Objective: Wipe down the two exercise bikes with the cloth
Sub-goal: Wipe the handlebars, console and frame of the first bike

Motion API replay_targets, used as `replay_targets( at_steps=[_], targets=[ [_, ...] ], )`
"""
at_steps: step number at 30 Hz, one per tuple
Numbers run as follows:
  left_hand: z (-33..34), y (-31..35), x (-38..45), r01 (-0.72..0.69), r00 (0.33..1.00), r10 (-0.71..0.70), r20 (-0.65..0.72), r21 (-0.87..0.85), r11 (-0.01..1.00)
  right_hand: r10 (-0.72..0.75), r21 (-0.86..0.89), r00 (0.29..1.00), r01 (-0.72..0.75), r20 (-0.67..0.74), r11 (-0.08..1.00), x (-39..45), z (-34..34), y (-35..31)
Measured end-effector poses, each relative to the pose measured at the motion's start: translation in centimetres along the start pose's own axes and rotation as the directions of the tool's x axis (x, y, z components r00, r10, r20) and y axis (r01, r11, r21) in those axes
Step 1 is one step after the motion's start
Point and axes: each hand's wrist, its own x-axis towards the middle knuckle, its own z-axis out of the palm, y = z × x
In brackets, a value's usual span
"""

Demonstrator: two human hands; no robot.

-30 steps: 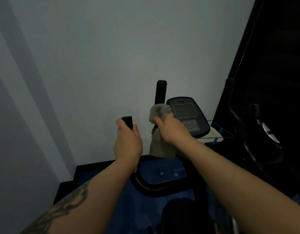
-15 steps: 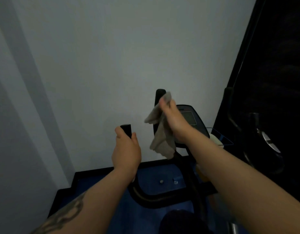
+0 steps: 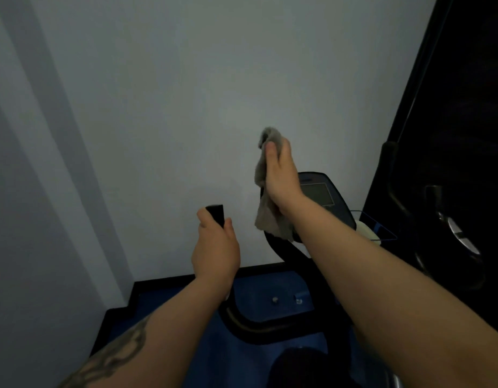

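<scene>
Head view: your left hand grips the black foam handlebar end. Your right hand clutches the crumpled grey cloth around the other upright grip, beside the bike's dark oval console.

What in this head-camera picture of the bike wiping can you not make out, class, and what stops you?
- Right handlebar grip: head view, wrapped by the cloth and right hand.
- Console screen: too dim and blurred to read.
- Second bike: lost in darkness at the right.
- Seat: cut off by the bottom edge.
- Left handlebar grip: mostly covered by the left hand.
</scene>
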Motion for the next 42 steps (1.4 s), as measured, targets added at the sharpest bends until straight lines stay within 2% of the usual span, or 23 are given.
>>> replay_targets(
  at_steps=[4, 7, 11, 13, 17, 20, 22, 25, 27, 29, 32, 34, 36, 38, 40, 42],
  targets=[
    [-0.1, 0.1, 0.0, 0.008, 1.000, -0.008, 0.003, 0.011, 1.000, 0.001, -0.075, 1.000, -0.002, -0.015, 0.997, -3.4, 0.5, 2.5],
    [-0.1, 0.0, -0.1, -0.001, 1.000, 0.001, -0.005, 0.016, 1.000, 0.065, -0.161, 0.997, -0.057, 0.040, 0.985, -3.8, -0.4, 3.4],
    [-0.1, 0.1, -0.1, 0.008, 1.000, -0.008, -0.001, 0.010, 1.000, 0.087, -0.012, 0.996, -0.087, 0.001, 0.996, 0.3, -0.6, 0.6],
    [-0.1, 0.1, -0.1, 0.007, 1.000, -0.007, 0.002, 0.013, 1.000, 0.094, 0.006, 0.995, -0.094, -0.020, 0.996, 0.3, 0.0, 0.2],
    [0.0, -0.1, 0.0, 0.011, 1.000, -0.011, -0.003, 0.013, 1.000, 0.068, -0.086, 0.996, -0.073, -0.065, 0.994, -3.6, 0.0, 2.6],
    [0.0, -0.1, 0.0, 0.011, 1.000, -0.011, 0.007, 0.012, 1.000, 0.111, -0.201, 0.989, -0.128, -0.093, 0.971, -2.8, -1.4, 2.8],
    [0.0, -0.2, 0.1, 0.010, 1.000, -0.010, 0.010, 0.008, 1.000, 0.176, -0.091, 0.975, -0.189, -0.139, 0.978, -1.6, -2.1, 2.0],
    [-0.1, -0.2, 0.0, 0.011, 1.000, -0.011, 0.001, 0.008, 1.000, 0.363, 0.279, 0.924, -0.319, -0.122, 0.906, -0.6, -1.2, 0.7],
    [-0.1, -0.1, 0.0, 0.012, 1.000, -0.012, 0.008, 0.014, 1.000, 0.405, 0.300, 0.909, -0.362, -0.096, 0.883, -1.4, -0.2, 0.6],
    [-0.1, -0.1, 0.0, 0.014, 1.000, -0.014, 0.009, 0.017, 1.000, 0.378, 0.184, 0.919, -0.354, -0.111, 0.917, -3.2, 0.4, 1.4],
    [-0.1, -0.1, 0.0, 0.015, 1.000, -0.015, 0.007, 0.008, 1.000, 0.274, -0.119, 0.959, -0.281, -0.077, 0.952, -4.8, 0.1, 2.4],
    [-0.1, 0.0, 0.0, 0.010, 1.000, -0.010, 0.011, 0.017, 1.000, 0.221, -0.107, 0.975, -0.222, -0.025, 0.969, -3.9, -0.6, 2.1],
    [0.0, -0.1, 0.0, 0.005, 1.000, -0.005, 0.011, 0.013, 1.000, 0.074, 0.002, 0.997, -0.074, 0.018, 0.997, -2.4, -1.0, 0.9],
    [0.0, -0.1, 0.1, 0.006, 1.000, -0.007, 0.012, 0.010, 1.000, -0.031, 0.029, 0.999, 0.030, 0.015, 0.999, -1.3, -0.7, -0.1],
    [0.0, -0.2, 0.1, 0.011, 1.000, -0.012, 0.012, 0.008, 1.000, -0.020, -0.005, 0.998, 0.020, -0.063, 1.000, -1.6, 0.0, 0.2],
    [0.0, -0.3, 0.1, 0.011, 1.000, -0.011, 0.006, 0.008, 1.000, 0.056, -0.052, 0.988, -0.064, -0.146, 0.997, -3.1, 0.2, 1.7]
  ],
)
